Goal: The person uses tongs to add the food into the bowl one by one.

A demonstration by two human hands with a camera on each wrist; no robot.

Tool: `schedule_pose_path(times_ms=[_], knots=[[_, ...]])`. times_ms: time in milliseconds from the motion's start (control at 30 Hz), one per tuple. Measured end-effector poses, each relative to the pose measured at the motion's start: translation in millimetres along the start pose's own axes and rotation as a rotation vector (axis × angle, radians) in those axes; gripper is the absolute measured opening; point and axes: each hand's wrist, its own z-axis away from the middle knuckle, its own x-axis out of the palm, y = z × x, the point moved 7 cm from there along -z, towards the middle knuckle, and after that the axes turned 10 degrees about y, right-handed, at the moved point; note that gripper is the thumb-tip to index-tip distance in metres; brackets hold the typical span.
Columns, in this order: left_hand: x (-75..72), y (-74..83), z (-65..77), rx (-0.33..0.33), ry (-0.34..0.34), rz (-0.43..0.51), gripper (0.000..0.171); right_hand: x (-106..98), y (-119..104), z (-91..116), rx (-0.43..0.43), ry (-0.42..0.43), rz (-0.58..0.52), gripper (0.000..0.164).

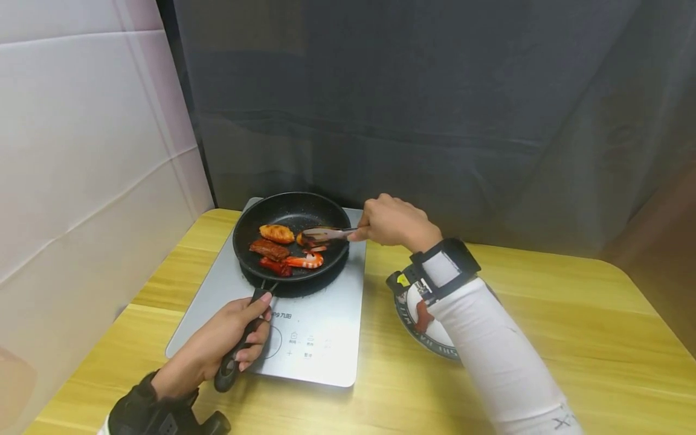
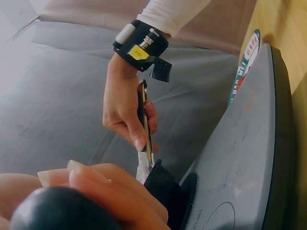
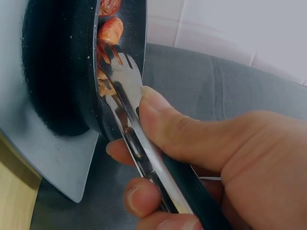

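Note:
My left hand [image 1: 239, 332] grips the black handle [image 1: 227, 370] of a frying pan [image 1: 304, 208] over a silver induction cooktop [image 1: 337, 338]. In the pan lie a browned golden piece like a chicken wing [image 1: 277, 233], a brown slab of meat [image 1: 269, 249], a red piece [image 1: 275, 266] and a pink-striped shrimp [image 1: 310, 260]. My right hand [image 1: 394, 222] holds metal tongs [image 1: 331, 234] with dark grips, reaching over the pan's right rim. In the right wrist view the slotted tong ends [image 3: 120, 64] are at an orange-brown food piece [image 3: 106, 87], partly hidden by them.
A patterned-rim plate [image 1: 405, 317] with a reddish-brown piece [image 1: 422, 317] sits on the wooden table [image 1: 565, 314] to the right, partly covered by the right forearm. A dark curtain [image 1: 413, 109] hangs behind the table, and a white panel [image 1: 92, 139] stands at left.

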Motion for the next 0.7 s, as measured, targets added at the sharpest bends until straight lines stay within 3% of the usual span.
schedule_pose_path(times_ms=[467,700], knots=[[-0.2,0.8,1.9,-0.002,0.012,-0.013,0.036,-2.3,2.6,-0.2,0.021,-0.035,0.02,0.028],[0.2,0.3,2.8,-0.003,0.012,-0.012,0.036,-3.1,4.4,-0.5,0.042,-0.007,0.055,0.033]])
